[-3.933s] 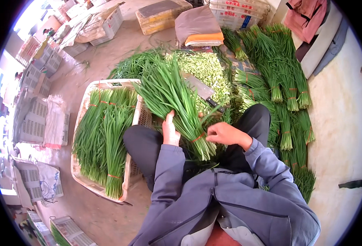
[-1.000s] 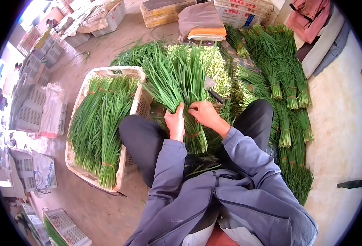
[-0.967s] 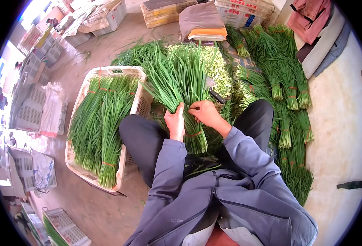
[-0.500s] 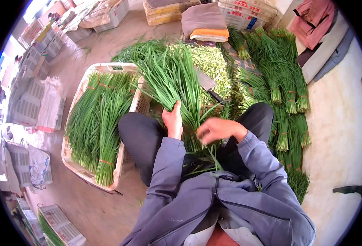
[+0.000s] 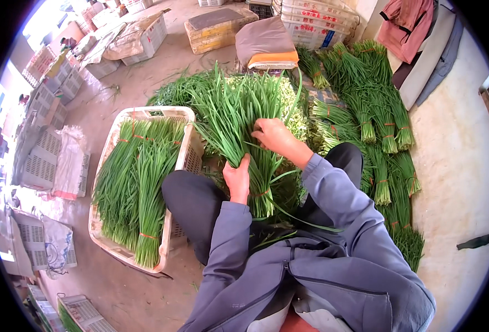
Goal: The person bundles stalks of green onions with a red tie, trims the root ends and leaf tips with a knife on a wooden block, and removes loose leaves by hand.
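Left hand [image 5: 237, 180] has its grip on the chive bundle [image 5: 230, 119], which is held up over the lap between the knees, leaves fanned to the far side and cut stems pointing near. Biggest change from half a second ago: the right hand [image 5: 278, 136] was down low by the stem end, and now it's up among the leaves on the right side. Also, the cleaver that was showing on the chopped pale-green pieces [image 5: 295, 113] is out of sight now. A long loose leaf [image 5: 311, 224] now trails off to the right across the lap.

Left fingers are closed around the bundle, thumb on top, the rest mostly tucked behind the leaves. Right fingers are curled in with the tips close together, touching the leaves (can't tell if they've actually pinched one, too small to see).

The red band [image 5: 260, 193] near the stems is partly covered by leaves. The white plastic crate [image 5: 193, 154] on the left holds more tied bundles [image 5: 153, 188], and the stacked bundles [image 5: 385, 102] along the right get cut off by the sleeve [image 5: 338, 191].
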Demonstrator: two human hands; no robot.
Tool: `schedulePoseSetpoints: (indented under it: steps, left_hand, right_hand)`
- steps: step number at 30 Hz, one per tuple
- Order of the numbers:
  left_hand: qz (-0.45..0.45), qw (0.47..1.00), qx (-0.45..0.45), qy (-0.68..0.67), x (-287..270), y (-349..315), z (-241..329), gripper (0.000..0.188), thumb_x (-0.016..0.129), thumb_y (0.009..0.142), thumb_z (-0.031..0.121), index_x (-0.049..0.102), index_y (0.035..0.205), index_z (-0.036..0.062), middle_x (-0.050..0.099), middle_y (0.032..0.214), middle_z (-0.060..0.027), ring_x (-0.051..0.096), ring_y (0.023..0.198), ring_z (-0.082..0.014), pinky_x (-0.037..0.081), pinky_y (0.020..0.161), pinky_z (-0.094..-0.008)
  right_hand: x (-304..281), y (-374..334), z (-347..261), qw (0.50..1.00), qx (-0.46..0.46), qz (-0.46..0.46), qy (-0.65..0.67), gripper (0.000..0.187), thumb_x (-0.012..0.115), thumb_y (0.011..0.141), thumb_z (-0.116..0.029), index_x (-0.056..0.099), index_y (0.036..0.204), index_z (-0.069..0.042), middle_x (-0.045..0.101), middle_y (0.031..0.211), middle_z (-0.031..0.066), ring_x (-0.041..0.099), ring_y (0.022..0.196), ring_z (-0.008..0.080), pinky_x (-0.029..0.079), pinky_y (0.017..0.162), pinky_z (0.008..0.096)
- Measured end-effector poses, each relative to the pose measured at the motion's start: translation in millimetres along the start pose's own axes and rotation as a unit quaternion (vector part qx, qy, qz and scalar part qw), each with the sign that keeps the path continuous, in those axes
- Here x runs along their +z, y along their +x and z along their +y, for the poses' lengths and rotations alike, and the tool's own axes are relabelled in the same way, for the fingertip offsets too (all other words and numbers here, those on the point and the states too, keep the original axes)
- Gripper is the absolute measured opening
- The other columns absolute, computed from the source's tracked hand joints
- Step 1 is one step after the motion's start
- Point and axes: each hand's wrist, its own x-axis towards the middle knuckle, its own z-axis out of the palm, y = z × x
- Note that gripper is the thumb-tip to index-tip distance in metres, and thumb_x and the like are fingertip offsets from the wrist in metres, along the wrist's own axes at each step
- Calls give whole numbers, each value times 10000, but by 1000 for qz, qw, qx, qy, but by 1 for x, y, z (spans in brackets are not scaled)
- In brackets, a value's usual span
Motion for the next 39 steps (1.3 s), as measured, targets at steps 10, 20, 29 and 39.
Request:
schedulePoseSetpoints:
  steps: [10, 20, 29, 39]
  left_hand:
    - [-22, 999, 10, 27, 0, -4, -3, 242, 705, 900, 47, 679, 1133, -12, 701, 1067, -22, 631, 902, -107, 497, 818, -273]
    - [-35, 996, -12, 79, 5, -10, 4, 247, 717, 898, 83, 679, 1118, -21, 702, 1042, -20, 623, 882, -108, 496, 803, -293]
    - [-41, 998, 3, 39, -1, -7, -2, 240, 722, 886, 62, 684, 1108, -20, 709, 1032, -31, 633, 872, -104, 504, 803, -281]
    - [-63, 997, -45, -12, 2, -8, -2, 247, 702, 896, 37, 664, 1136, -9, 700, 1063, -37, 636, 885, -114, 507, 793, -281]
  right_hand:
    - [-40, 12, -12, 945, 107, 78, 298, 226, 612, 976, -156, 642, 1034, 61, 702, 807, 99, 688, 610, 156, 574, 554, 277]
    - [-33, 29, 15, 988, 61, 38, 139, 234, 663, 905, -98, 643, 1080, 54, 694, 768, 135, 693, 603, 192, 586, 593, 335]
    - [-72, 3, -4, 909, 54, -174, 376, 229, 638, 940, -93, 616, 1116, 52, 695, 923, 94, 704, 756, 158, 611, 710, 279]
    - [-27, 2, -14, 973, 39, -22, 226, 212, 654, 943, -115, 687, 1096, 27, 689, 747, 39, 656, 609, 98, 559, 570, 253]
